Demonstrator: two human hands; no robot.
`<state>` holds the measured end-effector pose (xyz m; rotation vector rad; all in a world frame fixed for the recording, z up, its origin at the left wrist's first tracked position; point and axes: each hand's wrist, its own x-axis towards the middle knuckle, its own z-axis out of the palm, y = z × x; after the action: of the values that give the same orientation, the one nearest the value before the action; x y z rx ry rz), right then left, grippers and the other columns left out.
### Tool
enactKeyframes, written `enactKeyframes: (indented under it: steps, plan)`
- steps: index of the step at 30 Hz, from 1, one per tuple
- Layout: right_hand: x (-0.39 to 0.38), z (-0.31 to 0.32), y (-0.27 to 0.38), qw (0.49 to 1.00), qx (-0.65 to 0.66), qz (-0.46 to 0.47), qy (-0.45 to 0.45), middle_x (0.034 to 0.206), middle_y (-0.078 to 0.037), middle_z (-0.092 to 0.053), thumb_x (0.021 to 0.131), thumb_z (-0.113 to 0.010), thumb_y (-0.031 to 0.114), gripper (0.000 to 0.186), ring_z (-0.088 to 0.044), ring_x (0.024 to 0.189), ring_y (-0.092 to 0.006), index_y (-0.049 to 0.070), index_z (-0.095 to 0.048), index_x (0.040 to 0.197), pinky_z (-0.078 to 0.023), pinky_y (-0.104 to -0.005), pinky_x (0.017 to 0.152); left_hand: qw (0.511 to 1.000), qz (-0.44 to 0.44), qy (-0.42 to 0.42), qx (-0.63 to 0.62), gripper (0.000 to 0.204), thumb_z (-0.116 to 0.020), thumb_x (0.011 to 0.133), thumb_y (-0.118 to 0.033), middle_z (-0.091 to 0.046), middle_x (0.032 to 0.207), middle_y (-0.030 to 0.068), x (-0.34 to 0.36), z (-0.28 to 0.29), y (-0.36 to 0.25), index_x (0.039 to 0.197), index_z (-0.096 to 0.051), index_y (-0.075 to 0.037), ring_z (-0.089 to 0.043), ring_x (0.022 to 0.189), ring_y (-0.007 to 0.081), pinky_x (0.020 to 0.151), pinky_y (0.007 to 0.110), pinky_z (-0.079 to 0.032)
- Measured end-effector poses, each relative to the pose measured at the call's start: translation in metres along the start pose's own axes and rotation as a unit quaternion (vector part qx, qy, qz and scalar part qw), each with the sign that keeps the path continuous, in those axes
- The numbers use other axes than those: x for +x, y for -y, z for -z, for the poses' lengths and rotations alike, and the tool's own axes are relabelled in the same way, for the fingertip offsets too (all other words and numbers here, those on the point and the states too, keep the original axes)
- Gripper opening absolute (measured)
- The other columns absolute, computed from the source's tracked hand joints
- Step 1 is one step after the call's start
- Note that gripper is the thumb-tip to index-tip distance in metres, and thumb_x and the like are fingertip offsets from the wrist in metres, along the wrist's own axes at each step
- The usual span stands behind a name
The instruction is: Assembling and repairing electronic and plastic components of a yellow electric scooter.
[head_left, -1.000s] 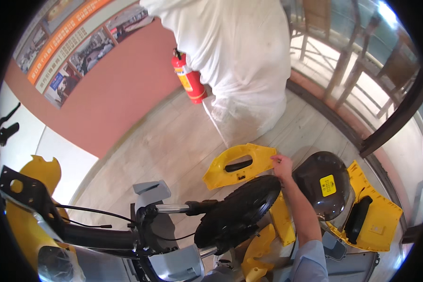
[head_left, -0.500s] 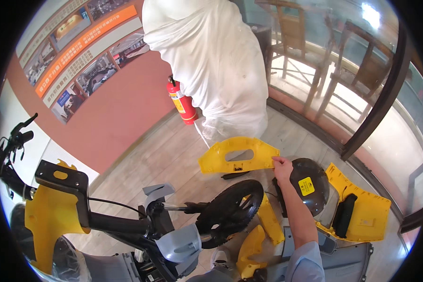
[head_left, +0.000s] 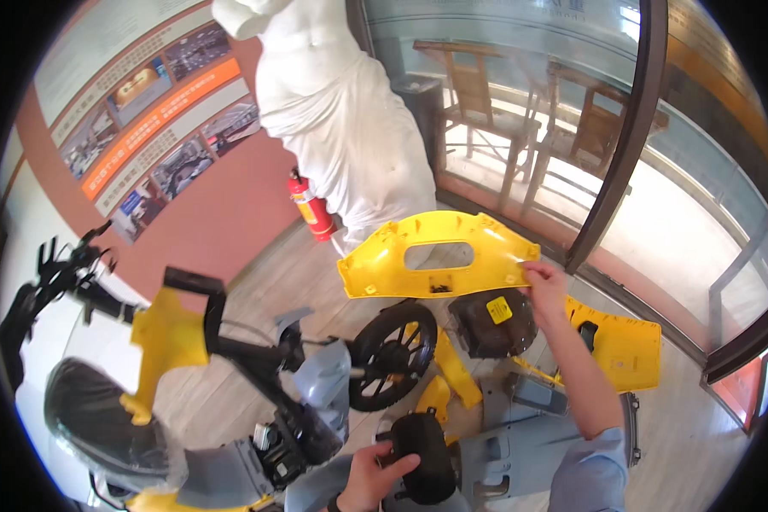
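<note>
My right hand [head_left: 546, 290] pinches the right end of a yellow plastic panel [head_left: 374, 271], raised above the floor. The panel has a rounded oblong opening in its middle and a small dark fitting below it. Low in the view, my left hand [head_left: 372, 480] grips a black oblong part with rounded ends [head_left: 425, 456], its thumb lying on the near side; the fingers are partly hidden. Just beneath my right hand rests a dark glossy box [head_left: 486, 331] with a yellow label.
A partly dismantled scooter with a black wheel [head_left: 392, 357] and plastic-wrapped seat [head_left: 102, 427] stands left. Grey body panels [head_left: 529, 444] and another yellow panel [head_left: 631, 354] lie right. Behind are a white statue [head_left: 341, 128], a red fire extinguisher [head_left: 312, 209] and a glass partition [head_left: 503, 94].
The yellow panel is held higher in the view in my right hand. My left hand has come into view, gripping the black oblong part. The whole view has shifted.
</note>
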<state>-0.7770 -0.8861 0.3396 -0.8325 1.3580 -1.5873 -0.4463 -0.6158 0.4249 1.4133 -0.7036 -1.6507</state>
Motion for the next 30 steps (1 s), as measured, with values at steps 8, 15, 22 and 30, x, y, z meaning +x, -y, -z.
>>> enactKeyframes:
  steps: [8,15,22,30]
  plan:
    - [-0.130,0.083,0.085,0.993,-0.098,-0.036,0.051,0.109,-0.002,-0.068,0.091,-0.064,0.010,0.017,-0.064,0.091,-0.0099,0.011,-0.069,0.108,-0.054,-0.0235,0.067,0.996,-0.079,0.007,0.051,0.016,-0.075,0.090,-0.011,-0.069,0.087,-0.0023,-0.138,0.079,0.013,0.099,-0.071,0.002,-0.059,0.080,0.0029,0.069,0.020,-0.047]
    - [-0.208,0.081,0.089,0.986,-0.062,-0.066,0.138,0.109,-0.004,-0.068,0.095,-0.064,0.009,0.017,-0.066,0.090,-0.0116,0.006,-0.065,0.112,-0.051,-0.0205,0.063,0.968,-0.136,-0.205,-0.042,0.017,-0.073,0.092,-0.017,-0.065,0.078,-0.0050,-0.274,0.179,0.054,0.096,-0.073,-0.001,-0.050,0.063,0.0004,0.055,0.020,-0.036]
    - [-0.275,0.036,0.081,0.972,-0.024,-0.096,0.214,0.107,-0.006,-0.068,0.097,-0.059,0.006,0.016,-0.067,0.086,-0.0123,0.003,-0.064,0.112,-0.054,-0.0214,0.062,0.792,-0.198,-0.527,-0.236,0.017,-0.078,0.088,-0.013,-0.056,0.072,-0.0093,-0.325,0.292,0.171,0.082,-0.063,-0.009,-0.050,0.061,0.0005,0.054,0.020,-0.037]
    - [-0.354,-0.024,0.079,0.779,-0.390,0.268,0.411,0.115,-0.029,-0.063,0.097,-0.054,0.051,0.059,-0.060,0.111,-0.0431,-0.004,-0.064,0.114,-0.049,-0.0486,0.095,0.618,-0.076,-0.615,-0.483,0.031,-0.084,0.081,-0.035,-0.059,0.071,-0.0031,-0.315,0.418,0.401,0.085,-0.060,-0.016,-0.058,0.058,0.0078,0.042,0.023,-0.029]
